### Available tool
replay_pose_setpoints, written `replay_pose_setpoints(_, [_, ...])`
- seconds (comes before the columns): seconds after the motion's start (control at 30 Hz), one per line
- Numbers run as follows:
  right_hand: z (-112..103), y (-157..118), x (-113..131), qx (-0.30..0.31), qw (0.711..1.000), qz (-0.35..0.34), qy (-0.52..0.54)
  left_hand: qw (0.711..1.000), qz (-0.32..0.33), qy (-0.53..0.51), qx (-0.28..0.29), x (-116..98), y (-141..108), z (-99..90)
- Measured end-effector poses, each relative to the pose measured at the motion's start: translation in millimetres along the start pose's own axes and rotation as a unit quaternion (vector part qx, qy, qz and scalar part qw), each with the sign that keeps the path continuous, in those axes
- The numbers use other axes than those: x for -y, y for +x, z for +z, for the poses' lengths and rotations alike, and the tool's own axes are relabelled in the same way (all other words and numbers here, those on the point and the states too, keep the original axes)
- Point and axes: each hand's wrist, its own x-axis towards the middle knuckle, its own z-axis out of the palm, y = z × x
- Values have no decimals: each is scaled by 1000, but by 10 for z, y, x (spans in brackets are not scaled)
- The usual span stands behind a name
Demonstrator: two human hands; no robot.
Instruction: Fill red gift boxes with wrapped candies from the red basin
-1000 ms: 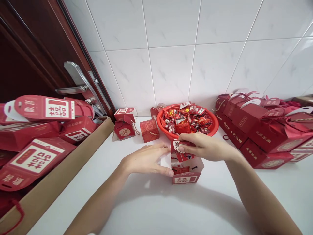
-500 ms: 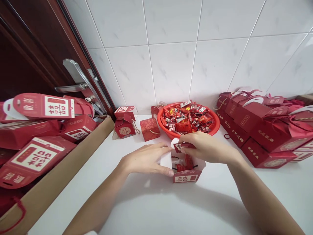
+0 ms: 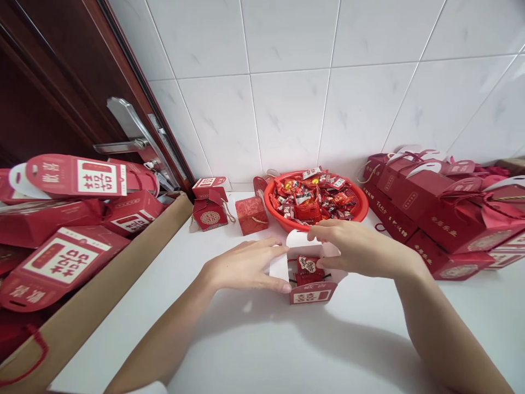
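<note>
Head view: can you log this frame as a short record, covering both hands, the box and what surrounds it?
Left hand: at the left side of the box
Right hand: open over its right side, thumb at a red packet; contact unclear
Box: open-topped, on the white table, packet inside
Basket: red, behind the box, holding wrapped sweets
Left: carton of red boxes
Right: stacked boxes

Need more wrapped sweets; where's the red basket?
In the head view, the red basket sits just right of centre, near the tiled wall, beyond the open box.
</note>
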Motion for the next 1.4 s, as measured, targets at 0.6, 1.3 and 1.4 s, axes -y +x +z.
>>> replay_pose_setpoints(0.6, [9,-64,136,118,991,-41,42,985,39,-124,-113,-247,88,176])
replay_pose_setpoints(1.3, [78,43,60,109,994,18,-22,966,-54,-151,-203,-74,361,460])
replay_pose_setpoints(1.4, [89,51,28,99,992,56,-55,956,-53,-195,-213,-72,365,455])
